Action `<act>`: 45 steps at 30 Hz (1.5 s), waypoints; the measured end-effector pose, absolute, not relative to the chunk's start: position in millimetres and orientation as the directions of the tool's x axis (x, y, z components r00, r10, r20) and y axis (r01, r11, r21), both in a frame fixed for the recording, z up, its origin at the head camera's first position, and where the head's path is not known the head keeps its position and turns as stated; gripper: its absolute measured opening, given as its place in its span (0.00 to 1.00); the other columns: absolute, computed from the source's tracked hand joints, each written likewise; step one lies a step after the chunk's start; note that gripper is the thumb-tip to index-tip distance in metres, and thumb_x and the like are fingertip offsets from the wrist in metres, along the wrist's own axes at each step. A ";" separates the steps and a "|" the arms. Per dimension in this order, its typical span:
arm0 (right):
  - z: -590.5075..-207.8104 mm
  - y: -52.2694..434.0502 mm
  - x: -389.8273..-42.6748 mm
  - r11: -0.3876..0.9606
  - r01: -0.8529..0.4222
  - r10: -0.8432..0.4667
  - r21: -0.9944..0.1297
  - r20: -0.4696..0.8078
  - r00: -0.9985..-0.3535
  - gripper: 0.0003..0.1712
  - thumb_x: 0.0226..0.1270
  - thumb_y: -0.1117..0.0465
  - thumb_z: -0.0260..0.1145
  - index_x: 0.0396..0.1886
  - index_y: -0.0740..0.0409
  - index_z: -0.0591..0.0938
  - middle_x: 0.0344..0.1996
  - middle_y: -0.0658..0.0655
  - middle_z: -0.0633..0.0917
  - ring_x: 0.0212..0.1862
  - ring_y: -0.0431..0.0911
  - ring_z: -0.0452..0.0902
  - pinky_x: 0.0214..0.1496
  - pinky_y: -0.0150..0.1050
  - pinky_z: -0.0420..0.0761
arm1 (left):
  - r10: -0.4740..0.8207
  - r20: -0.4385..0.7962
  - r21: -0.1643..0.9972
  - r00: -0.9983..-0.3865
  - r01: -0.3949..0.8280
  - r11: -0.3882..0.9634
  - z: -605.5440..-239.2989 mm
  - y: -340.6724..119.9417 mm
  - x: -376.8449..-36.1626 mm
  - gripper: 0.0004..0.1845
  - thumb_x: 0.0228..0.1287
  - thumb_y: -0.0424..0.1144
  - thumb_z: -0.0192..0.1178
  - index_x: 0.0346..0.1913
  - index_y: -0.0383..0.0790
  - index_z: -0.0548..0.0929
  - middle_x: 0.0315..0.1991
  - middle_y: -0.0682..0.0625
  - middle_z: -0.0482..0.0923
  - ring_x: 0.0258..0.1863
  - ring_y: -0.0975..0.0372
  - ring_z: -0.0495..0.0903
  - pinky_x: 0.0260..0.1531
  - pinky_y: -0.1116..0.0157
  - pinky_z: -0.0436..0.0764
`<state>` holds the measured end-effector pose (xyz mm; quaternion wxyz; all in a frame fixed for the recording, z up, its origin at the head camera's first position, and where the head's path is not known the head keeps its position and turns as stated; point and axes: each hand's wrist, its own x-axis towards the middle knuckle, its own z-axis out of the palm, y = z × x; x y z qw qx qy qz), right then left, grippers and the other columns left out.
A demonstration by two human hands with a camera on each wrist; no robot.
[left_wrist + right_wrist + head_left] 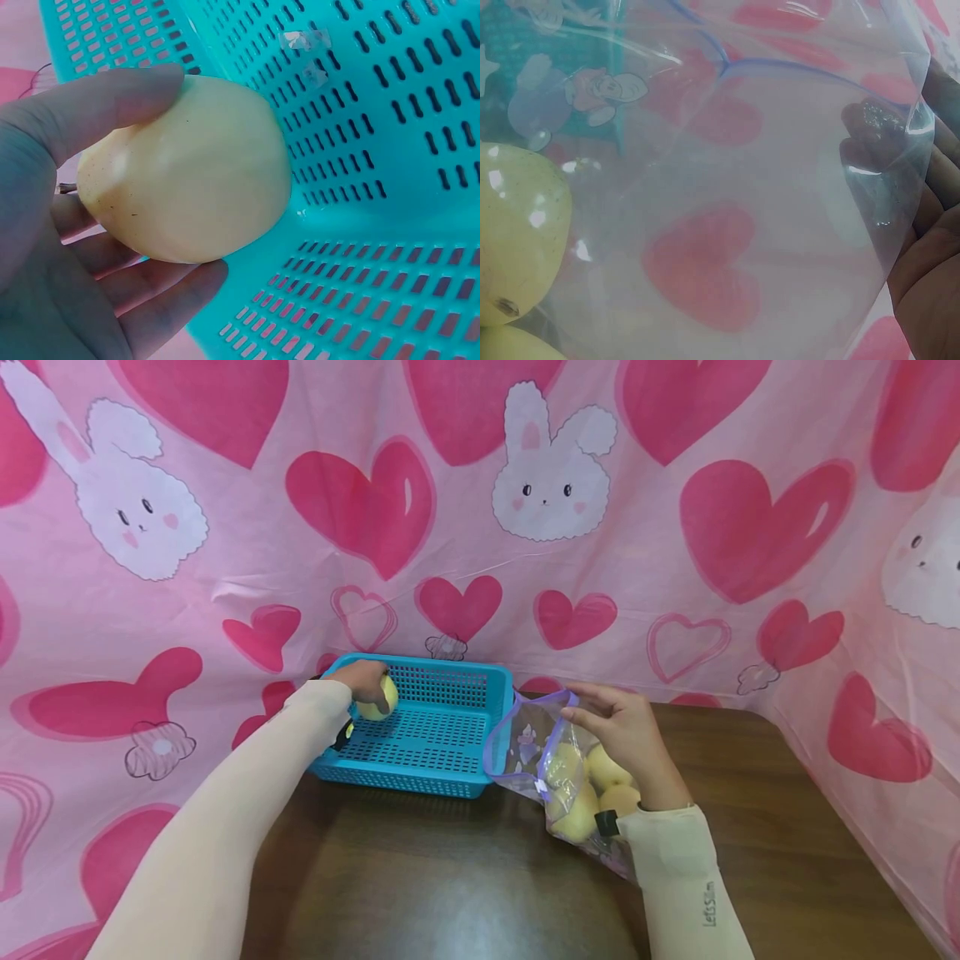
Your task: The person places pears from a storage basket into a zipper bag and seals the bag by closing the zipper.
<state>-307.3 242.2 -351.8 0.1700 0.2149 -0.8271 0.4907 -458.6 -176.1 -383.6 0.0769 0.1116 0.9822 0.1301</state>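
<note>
My left hand (364,681) grips a pale yellow pear (384,698) inside the left end of a teal perforated basket (450,727). In the left wrist view the pear (187,172) sits between thumb and fingers (161,296), just above the basket's wall and floor (375,187). My right hand (618,727) holds the rim of a clear plastic bag (528,743) with a purple edge, open toward the basket. Several yellow pears (581,785) lie in the bag. In the right wrist view the bag film (780,187) fills the frame, with a pear (517,232) at the left.
The basket and bag rest on a dark brown wooden table (465,877). A pink cloth (480,527) with hearts and bunnies hangs behind and on both sides, close to the table's edges.
</note>
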 end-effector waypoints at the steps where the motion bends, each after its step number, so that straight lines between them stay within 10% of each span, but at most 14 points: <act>1: -351.8 242.2 -307.2 0.426 -0.521 -0.188 -0.740 0.491 -0.851 0.23 0.59 0.59 0.74 0.54 0.58 0.84 0.51 0.58 0.84 0.54 0.54 0.80 0.50 0.40 0.79 | 0.242 -0.121 0.272 -0.963 0.202 0.941 -383.4 -176.3 -458.4 0.46 0.48 0.42 0.75 0.69 0.32 0.65 0.53 0.37 0.73 0.48 0.47 0.74 0.44 0.50 0.79; 45: -349.5 242.7 -305.8 0.428 -0.513 -0.185 -0.744 0.483 -0.856 0.22 0.59 0.58 0.73 0.54 0.57 0.84 0.52 0.57 0.84 0.55 0.54 0.79 0.50 0.40 0.79 | 0.435 0.018 0.246 -0.900 0.426 0.871 -343.7 -124.7 -430.3 0.38 0.40 0.49 0.79 0.56 0.43 0.73 0.42 0.48 0.76 0.40 0.53 0.75 0.31 0.59 0.81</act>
